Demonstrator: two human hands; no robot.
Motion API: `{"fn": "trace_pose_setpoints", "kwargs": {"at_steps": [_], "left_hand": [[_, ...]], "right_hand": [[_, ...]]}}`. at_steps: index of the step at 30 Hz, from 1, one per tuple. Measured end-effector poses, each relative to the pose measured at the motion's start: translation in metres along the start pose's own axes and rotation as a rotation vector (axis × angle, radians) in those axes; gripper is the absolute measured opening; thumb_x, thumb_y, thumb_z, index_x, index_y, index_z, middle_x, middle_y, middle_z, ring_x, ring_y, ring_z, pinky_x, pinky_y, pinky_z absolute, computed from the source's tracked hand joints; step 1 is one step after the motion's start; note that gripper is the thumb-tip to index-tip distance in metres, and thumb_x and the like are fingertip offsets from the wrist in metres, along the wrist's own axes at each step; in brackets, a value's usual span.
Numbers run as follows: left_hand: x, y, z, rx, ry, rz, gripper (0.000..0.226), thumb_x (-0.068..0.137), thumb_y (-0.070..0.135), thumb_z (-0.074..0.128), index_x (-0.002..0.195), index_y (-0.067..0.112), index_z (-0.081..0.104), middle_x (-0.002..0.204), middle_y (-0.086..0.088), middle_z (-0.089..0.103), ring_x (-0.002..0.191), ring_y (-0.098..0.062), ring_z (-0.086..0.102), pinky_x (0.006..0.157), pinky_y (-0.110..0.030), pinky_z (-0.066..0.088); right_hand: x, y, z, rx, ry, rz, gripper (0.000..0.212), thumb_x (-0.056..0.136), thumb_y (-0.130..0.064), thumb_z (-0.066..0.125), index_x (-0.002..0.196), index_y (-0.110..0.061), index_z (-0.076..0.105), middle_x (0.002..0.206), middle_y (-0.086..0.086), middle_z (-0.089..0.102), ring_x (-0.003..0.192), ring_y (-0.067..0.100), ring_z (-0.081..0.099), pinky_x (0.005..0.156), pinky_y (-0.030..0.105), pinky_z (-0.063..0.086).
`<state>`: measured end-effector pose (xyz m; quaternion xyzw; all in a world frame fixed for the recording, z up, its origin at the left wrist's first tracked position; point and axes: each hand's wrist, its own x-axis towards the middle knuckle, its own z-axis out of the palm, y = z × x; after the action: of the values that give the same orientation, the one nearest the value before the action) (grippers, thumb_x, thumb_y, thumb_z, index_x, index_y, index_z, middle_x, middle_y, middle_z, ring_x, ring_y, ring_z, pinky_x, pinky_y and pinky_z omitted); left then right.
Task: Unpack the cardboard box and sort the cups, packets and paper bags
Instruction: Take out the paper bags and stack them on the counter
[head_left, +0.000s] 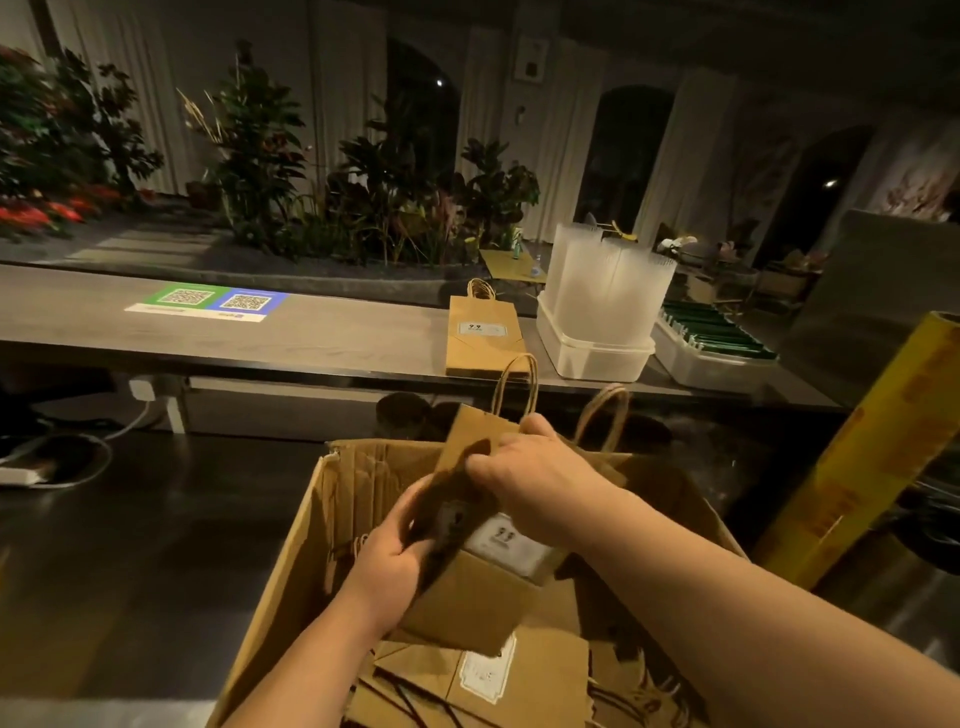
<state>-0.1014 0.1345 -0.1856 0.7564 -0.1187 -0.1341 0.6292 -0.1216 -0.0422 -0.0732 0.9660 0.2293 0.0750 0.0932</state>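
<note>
Head view: the left hand (392, 545) and right hand (524, 478) curl their fingers round 1 paper bag (467, 587) over the cardboard box (291, 545), where more bags (483, 675) wait, while 1 sorted bag (480, 338), cups (602, 291) and green packets (711, 332) sit on the counter (337, 338).

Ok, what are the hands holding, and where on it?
A folded paper bag above the cardboard box: the left hand grips its left edge, the right hand grips its upper part.
</note>
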Motion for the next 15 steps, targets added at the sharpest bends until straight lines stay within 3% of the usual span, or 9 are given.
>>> {"fn": "trace_pose_setpoints", "kwargs": {"at_steps": [2, 5, 7, 9, 11, 13, 15], "left_hand": [[-0.002, 0.003, 0.005, -0.011, -0.013, 0.005, 0.049, 0.104, 0.021, 0.054, 0.125, 0.065, 0.048, 0.13, 0.019, 0.058, 0.13, -0.013, 0.05, 0.115, -0.046, 0.04], [0.002, 0.006, 0.005, 0.065, -0.012, 0.013, 0.054, 0.1, 0.01, 0.061, 0.121, 0.051, 0.035, 0.123, 0.02, 0.044, 0.124, -0.008, 0.04, 0.11, -0.038, 0.038], [0.005, 0.003, 0.001, 0.047, 0.007, -0.039, 0.051, 0.102, 0.001, 0.052, 0.117, 0.048, 0.039, 0.121, 0.014, 0.044, 0.119, -0.009, 0.045, 0.104, -0.035, 0.039], [0.001, 0.001, -0.002, 0.013, 0.067, -0.041, 0.059, 0.102, -0.002, 0.049, 0.114, 0.056, 0.047, 0.118, 0.019, 0.052, 0.11, -0.003, 0.05, 0.102, -0.034, 0.04], [-0.003, -0.002, -0.006, 0.049, 0.122, -0.028, 0.064, 0.099, 0.0, 0.053, 0.111, 0.063, 0.048, 0.114, 0.02, 0.058, 0.112, -0.006, 0.054, 0.108, -0.043, 0.041], [-0.002, -0.003, -0.009, 0.016, 0.184, 0.006, 0.058, 0.098, 0.003, 0.058, 0.11, 0.059, 0.052, 0.112, 0.016, 0.066, 0.113, -0.009, 0.06, 0.106, -0.051, 0.047], [0.001, -0.003, -0.008, -0.031, 0.224, 0.038, 0.047, 0.1, 0.008, 0.059, 0.111, 0.053, 0.055, 0.112, 0.018, 0.068, 0.11, -0.003, 0.063, 0.1, -0.042, 0.053]], "right_hand": [[0.018, -0.008, 0.007, 0.023, 0.035, -0.028, 0.015, 0.096, -0.027, 0.068, 0.11, -0.027, 0.063, 0.093, -0.009, 0.061, 0.099, 0.015, 0.06, 0.105, 0.039, 0.031], [0.035, -0.012, 0.017, 0.003, 0.098, -0.086, 0.009, 0.096, -0.026, 0.069, 0.103, -0.024, 0.065, 0.092, -0.006, 0.066, 0.095, 0.017, 0.061, 0.104, 0.039, 0.036], [0.042, -0.012, 0.024, -0.016, 0.198, -0.156, 0.013, 0.091, -0.021, 0.074, 0.102, -0.021, 0.069, 0.096, -0.001, 0.069, 0.102, 0.021, 0.062, 0.104, 0.041, 0.038], [0.041, -0.011, 0.03, -0.052, 0.35, -0.178, 0.023, 0.087, -0.018, 0.078, 0.108, -0.015, 0.071, 0.11, 0.007, 0.069, 0.115, 0.029, 0.059, 0.109, 0.046, 0.04], [0.028, -0.008, 0.04, -0.02, 0.564, -0.139, 0.026, 0.088, -0.018, 0.074, 0.113, -0.012, 0.069, 0.12, 0.012, 0.066, 0.121, 0.032, 0.055, 0.112, 0.047, 0.042], [0.004, -0.003, 0.053, 0.09, 0.702, -0.042, 0.02, 0.09, -0.02, 0.07, 0.109, -0.014, 0.067, 0.113, 0.008, 0.067, 0.11, 0.026, 0.058, 0.101, 0.041, 0.05], [-0.019, 0.004, 0.074, 0.258, 0.546, 0.189, 0.014, 0.092, -0.024, 0.066, 0.106, -0.019, 0.065, 0.102, -0.002, 0.065, 0.097, 0.016, 0.058, 0.087, 0.033, 0.054]]}}
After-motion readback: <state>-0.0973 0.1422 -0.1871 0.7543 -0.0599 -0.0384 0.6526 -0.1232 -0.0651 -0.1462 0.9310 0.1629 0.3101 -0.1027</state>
